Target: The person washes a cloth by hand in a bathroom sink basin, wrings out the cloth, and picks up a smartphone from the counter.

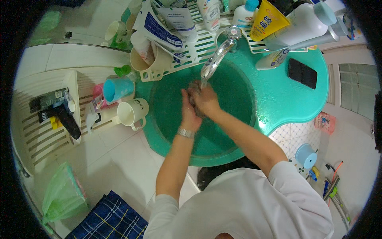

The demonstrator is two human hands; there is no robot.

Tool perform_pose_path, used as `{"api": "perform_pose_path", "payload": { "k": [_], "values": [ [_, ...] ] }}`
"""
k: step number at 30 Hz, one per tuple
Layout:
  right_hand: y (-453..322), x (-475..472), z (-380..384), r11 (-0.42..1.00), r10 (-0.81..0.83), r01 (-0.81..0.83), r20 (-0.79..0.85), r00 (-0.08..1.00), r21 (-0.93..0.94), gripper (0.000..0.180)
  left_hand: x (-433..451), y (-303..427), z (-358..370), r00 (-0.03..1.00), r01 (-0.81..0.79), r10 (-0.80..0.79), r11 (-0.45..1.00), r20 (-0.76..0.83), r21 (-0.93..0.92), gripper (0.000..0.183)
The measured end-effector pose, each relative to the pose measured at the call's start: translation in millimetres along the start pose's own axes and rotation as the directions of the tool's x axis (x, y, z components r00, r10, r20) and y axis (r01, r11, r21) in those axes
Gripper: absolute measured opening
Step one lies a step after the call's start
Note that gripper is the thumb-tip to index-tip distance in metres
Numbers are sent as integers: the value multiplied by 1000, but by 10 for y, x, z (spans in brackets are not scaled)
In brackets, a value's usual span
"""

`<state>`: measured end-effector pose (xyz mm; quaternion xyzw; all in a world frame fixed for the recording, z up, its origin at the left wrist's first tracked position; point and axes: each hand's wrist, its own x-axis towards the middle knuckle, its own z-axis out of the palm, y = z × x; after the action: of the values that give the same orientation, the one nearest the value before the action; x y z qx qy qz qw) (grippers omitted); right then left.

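My left hand (191, 112) and my right hand (206, 97) are pressed together over the green washbasin (232, 134), below the spout of a chrome faucet (213, 61). Water runs from the spout onto them. Fingers of both hands overlap, and whether anything small lies between the palms is hidden. A metal-link band (185, 133) circles my left wrist. A cream mug (131, 113) with a handle stands left of the basin, beside a blue cup (118, 89).
A black smartphone (302, 73) lies on the green counter at right, near a white tube (272, 59). Bottles, a yellow tube (267, 21) and pouches crowd the slatted rack (197, 50) behind the basin. A wall shelf (47, 137) holds a black shaver-like item.
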<state>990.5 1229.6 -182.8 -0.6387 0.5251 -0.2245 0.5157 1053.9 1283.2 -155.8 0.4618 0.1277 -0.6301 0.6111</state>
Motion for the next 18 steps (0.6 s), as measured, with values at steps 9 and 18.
{"api": "perform_pose_path", "payload": {
  "k": [9,18],
  "values": [
    [35,0,-240,935,-155,190,137,978,-300,28,-97,-348,-127,988,-144,137,984,66,104,55],
    [-136,-284,-50,972,-200,217,-160,967,95,27,107,247,-207,952,-15,12,1000,306,5,63]
  ]
}}
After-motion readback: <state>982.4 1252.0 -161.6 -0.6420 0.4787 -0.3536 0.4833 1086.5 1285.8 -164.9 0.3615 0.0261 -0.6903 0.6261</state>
